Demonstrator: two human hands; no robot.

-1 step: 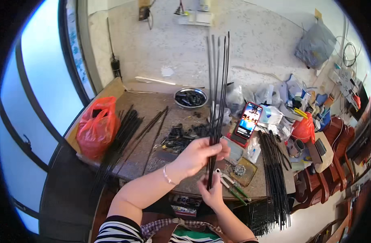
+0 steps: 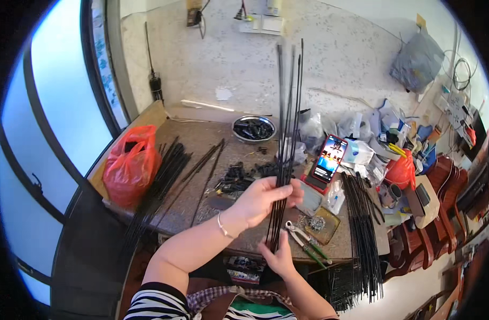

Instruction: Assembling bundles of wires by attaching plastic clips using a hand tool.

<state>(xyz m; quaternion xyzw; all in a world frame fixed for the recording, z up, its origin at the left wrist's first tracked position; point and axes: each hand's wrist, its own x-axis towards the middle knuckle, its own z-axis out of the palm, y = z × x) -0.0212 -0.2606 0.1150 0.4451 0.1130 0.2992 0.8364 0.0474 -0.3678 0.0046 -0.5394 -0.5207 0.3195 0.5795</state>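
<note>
Upright in front of me stands a loose bundle of thin black rods, their upper ends fanned apart against the wall. My left hand is closed round the bundle at its lower part, thumb across the front. Below it, my right hand curls loosely about the bottom ends, thumb on one side and fingers on the other. Just right of the rods lie end-cutting pliers with green handles. A small tray holding little metal pieces is beyond them. Black parts are heaped behind my left hand.
More black rods lie at the left by a red plastic bag. Another rod bundle hangs over the table's right front edge. A metal bowl of black pieces stands at the back. A lit phone leans among plastic bags.
The rods have shifted slightly between my hands, and their lower ends show more spread out. Both hands stay nearly in place around them.
</note>
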